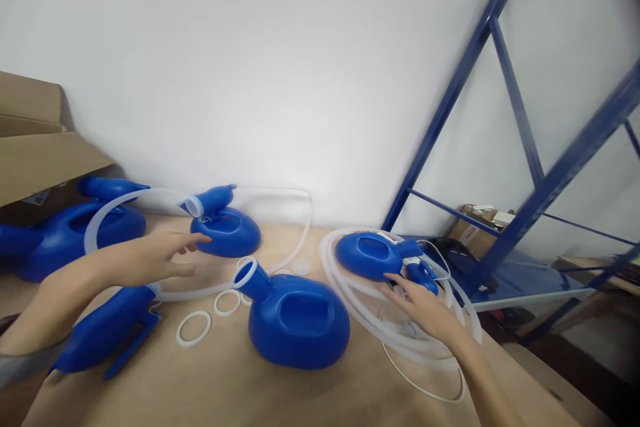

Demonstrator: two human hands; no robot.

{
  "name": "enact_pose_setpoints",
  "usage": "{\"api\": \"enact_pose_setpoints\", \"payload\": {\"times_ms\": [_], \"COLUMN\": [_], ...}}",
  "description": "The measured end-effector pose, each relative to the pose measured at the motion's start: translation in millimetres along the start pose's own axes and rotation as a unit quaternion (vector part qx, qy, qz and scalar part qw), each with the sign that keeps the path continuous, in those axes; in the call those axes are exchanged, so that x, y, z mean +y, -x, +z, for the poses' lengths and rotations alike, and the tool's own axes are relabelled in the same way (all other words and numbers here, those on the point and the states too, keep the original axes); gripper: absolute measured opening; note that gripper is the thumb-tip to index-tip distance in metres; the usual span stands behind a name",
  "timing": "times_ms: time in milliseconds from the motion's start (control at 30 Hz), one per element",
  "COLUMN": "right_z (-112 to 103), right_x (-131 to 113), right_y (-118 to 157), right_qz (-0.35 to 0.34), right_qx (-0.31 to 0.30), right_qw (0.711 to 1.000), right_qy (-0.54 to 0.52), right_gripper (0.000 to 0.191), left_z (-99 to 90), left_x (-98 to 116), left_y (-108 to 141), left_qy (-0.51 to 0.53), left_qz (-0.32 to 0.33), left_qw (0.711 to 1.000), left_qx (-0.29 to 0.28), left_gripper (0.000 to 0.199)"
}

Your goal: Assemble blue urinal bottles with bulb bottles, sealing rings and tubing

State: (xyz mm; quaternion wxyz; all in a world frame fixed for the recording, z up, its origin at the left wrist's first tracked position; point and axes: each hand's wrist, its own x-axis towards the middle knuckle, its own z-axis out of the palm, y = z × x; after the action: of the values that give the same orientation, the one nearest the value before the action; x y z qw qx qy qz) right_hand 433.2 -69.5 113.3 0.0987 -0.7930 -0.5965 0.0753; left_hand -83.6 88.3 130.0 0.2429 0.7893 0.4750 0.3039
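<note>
My left hand (160,257) hovers open over the wooden table (210,387), fingers stretched toward a small blue plastic bottle (225,230) with a translucent hose (280,227) on its neck. My right hand (423,303) rests on coiled translucent tubing (400,337) and touches the neck of another blue bottle (375,255) lying on that coil. A larger blue bottle (295,320) with an open spout sits between my hands. Under my left forearm lies a blue funnel-shaped piece (107,333).
White rings (193,328) lie on the table near the middle bottle. More blue bottles (60,240) and a cardboard box (35,140) are at the far left. A blue metal shelf frame (505,167) stands at the right, past the table's edge.
</note>
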Motion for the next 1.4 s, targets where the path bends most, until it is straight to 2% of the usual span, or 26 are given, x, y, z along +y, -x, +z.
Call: {"api": "enact_pose_setpoints", "payload": {"times_ms": [100, 167, 267, 367, 433, 500, 600, 700, 800, 867, 933, 1000, 1100, 1200, 1267, 1300, 1400], "right_z": [-15, -27, -40, -46, -46, -43, -36, -28, -22, -18, -13, -5, 10, 20, 20, 18, 6], "right_x": [-24, -41, -68, -91, -104, -114, -127, -144, -168, -186, -203, -215, -227, -231, -230, -228, -216], "right_y": [-18, -33, -54, -63, -64, -62, -56, -41, -17, -1, 12, 19, 24, 24, 23, 22, 15], "right_qz": [0.045, 0.039, 0.029, 0.013, -0.014, -0.038, -0.085, -0.185, -0.277, -0.323, -0.363, -0.376, -0.327, -0.288, -0.297, -0.305, -0.315], "right_qx": [0.099, 0.135, 0.099, 0.034, 0.038, 0.079, 0.151, 0.182, 0.121, 0.069, 0.030, -0.020, -0.111, -0.152, -0.148, -0.137, -0.098], "right_qw": [0.992, 0.979, 0.946, 0.882, 0.845, 0.831, 0.839, 0.880, 0.916, 0.911, 0.884, 0.842, 0.780, 0.751, 0.759, 0.773, 0.837], "right_qy": [-0.061, -0.148, -0.308, -0.470, -0.533, -0.550, -0.516, -0.398, -0.263, -0.247, -0.294, -0.386, -0.522, -0.574, -0.560, -0.539, -0.436], "right_gripper": [0.068, 0.073, 0.083, 0.087, 0.089, 0.097, 0.100, 0.084, 0.073, 0.076, 0.080, 0.083, 0.094, 0.101, 0.101, 0.101, 0.094], "left_z": [1.0, 3.6, 10.6, 15.6, 15.6, 13.9, 11.7, 14.2, 21.6, 27.8, 33.7, 38.8, 44.0, 46.9, 47.1, 46.1, 36.0], "left_x": [34, 52, 68, 70, 67, 65, 64, 66, 73, 79, 86, 91, 95, 98, 99, 99, 90], "left_y": [2, 2, 4, 5, 6, 6, 6, 7, 9, 12, 16, 20, 23, 23, 22, 22, 18], "left_qy": [-0.118, -0.141, -0.153, -0.162, -0.172, -0.182, -0.197, -0.229, -0.272, -0.291, -0.296, -0.281, -0.239, -0.206, -0.199, -0.198, -0.188], "left_qz": [0.036, 0.080, 0.124, 0.147, 0.163, 0.181, 0.206, 0.262, 0.353, 0.409, 0.445, 0.460, 0.464, 0.458, 0.454, 0.452, 0.409], "left_qw": [0.990, 0.983, 0.977, 0.972, 0.969, 0.966, 0.959, 0.935, 0.880, 0.846, 0.832, 0.835, 0.849, 0.862, 0.866, 0.868, 0.892], "left_qx": [-0.073, -0.090, -0.085, -0.082, -0.068, -0.042, -0.004, 0.071, 0.162, 0.179, 0.149, 0.110, 0.083, 0.067, 0.061, 0.059, 0.048], "left_gripper": [0.055, 0.058, 0.062, 0.064, 0.064, 0.061, 0.057, 0.061, 0.073, 0.079, 0.079, 0.077, 0.077, 0.077, 0.076, 0.074, 0.067]}}
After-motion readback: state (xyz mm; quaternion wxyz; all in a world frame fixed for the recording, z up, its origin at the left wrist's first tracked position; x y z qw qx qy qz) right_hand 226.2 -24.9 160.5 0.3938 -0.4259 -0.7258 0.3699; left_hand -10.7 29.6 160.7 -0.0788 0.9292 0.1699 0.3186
